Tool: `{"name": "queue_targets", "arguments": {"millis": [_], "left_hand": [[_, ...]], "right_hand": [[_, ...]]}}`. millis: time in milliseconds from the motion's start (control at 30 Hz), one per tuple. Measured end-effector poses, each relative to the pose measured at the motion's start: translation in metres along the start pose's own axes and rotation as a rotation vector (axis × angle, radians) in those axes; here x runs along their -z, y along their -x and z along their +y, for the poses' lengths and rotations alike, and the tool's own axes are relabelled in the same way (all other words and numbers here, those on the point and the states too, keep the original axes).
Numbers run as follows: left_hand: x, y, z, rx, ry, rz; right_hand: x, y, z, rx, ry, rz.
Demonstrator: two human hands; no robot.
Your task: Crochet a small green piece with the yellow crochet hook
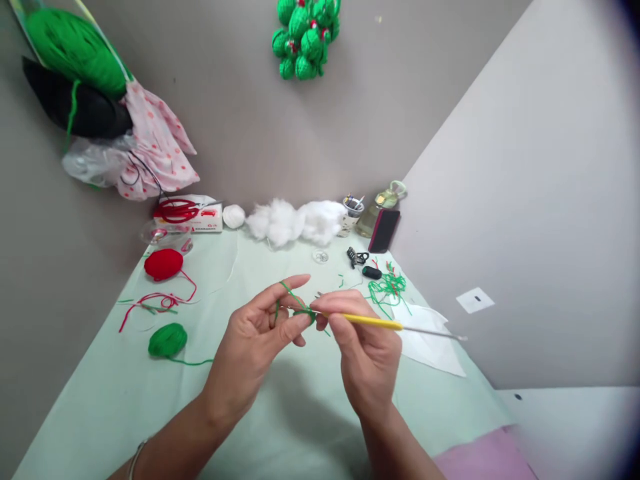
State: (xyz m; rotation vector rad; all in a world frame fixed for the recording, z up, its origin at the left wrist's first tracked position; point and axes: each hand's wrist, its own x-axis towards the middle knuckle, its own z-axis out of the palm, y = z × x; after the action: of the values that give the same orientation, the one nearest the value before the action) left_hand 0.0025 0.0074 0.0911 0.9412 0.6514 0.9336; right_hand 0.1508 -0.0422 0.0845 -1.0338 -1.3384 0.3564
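My left hand (257,333) pinches a small piece of green crochet work (304,315) between thumb and fingers, and a green strand loops over its raised index finger. In my right hand (367,347) is a crochet hook (373,321) with a yellow grip, held like a pencil. Its one metal end meets the green work, the other points out to the right. Fingers partly hide the stitches. To the left lies a green yarn ball (168,341), its strand running toward my left wrist. A red yarn ball (163,265) with a loose tail sits behind it.
Along the wall stand a box with red scissors (177,211), white yarn (233,216), white stuffing (295,222), a pen cup (351,215), a bottle (370,217) and a phone (384,231). Green yarn scraps (389,285), a hair claw (357,257) and white paper (425,340) lie right.
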Motion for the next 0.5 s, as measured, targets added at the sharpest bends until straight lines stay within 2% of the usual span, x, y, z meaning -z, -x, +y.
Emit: {"name": "queue_targets", "arguments": {"millis": [67,167,233,300,367,433,500], "left_hand": [[-0.0020,-0.0035,0.0038,0.008,0.080,-0.005],[-0.0018,-0.0072,0.0076,0.124,0.254,-0.050],[0.0000,-0.0090,0.0096,0.218,0.340,-0.096],[0.0018,-0.0101,0.0108,0.279,0.374,-0.139],[0.0026,-0.0105,0.0104,0.283,0.358,-0.167],[0.0024,-0.0101,0.0077,0.218,0.290,-0.155],[0.0021,-0.0093,0.0033,0.116,0.199,-0.082]], "right_hand": [[0.0004,-0.0036,-0.0013,0.130,0.170,-0.045],[-0.0011,-0.0022,0.0031,0.372,0.448,-0.068],[-0.0025,-0.0010,0.0049,0.453,0.497,-0.039],[-0.0034,-0.0021,0.0026,0.397,0.389,0.010],[-0.0038,-0.0047,-0.0015,0.279,0.261,0.033],[-0.0050,-0.0054,-0.0023,0.214,0.242,0.020],[-0.0079,-0.0020,0.0035,0.256,0.340,0.011]]}}
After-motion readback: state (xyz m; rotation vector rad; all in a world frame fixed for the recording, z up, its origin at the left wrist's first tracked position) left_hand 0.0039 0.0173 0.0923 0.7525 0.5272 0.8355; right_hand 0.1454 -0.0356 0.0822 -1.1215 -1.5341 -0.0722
